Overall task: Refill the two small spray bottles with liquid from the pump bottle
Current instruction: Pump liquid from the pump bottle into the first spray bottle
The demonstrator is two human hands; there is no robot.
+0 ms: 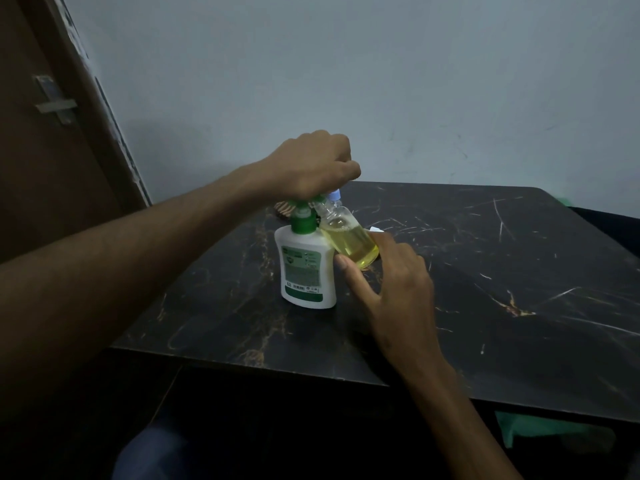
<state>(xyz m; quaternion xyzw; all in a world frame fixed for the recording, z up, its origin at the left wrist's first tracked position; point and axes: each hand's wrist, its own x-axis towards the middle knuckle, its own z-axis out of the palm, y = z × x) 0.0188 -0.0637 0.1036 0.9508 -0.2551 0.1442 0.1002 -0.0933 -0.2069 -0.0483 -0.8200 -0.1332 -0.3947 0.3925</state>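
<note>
Pressing: left hand curled over pump top.
Holding: right hand grips tilted bottle at spout.

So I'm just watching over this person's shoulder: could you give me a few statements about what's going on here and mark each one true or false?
1. The left hand presses down on the green pump head of the white pump bottle. True.
2. The small clear bottle is empty. False: it holds yellow liquid, roughly half full.
3. The right hand holds the small clear bottle tilted, its neck up against the pump. True.
4. The pump bottle lies on its side. False: it stands upright on the dark marbled table.
5. The small bottle's spray cap is screwed on. False: its neck is open at the pump spout.
</note>
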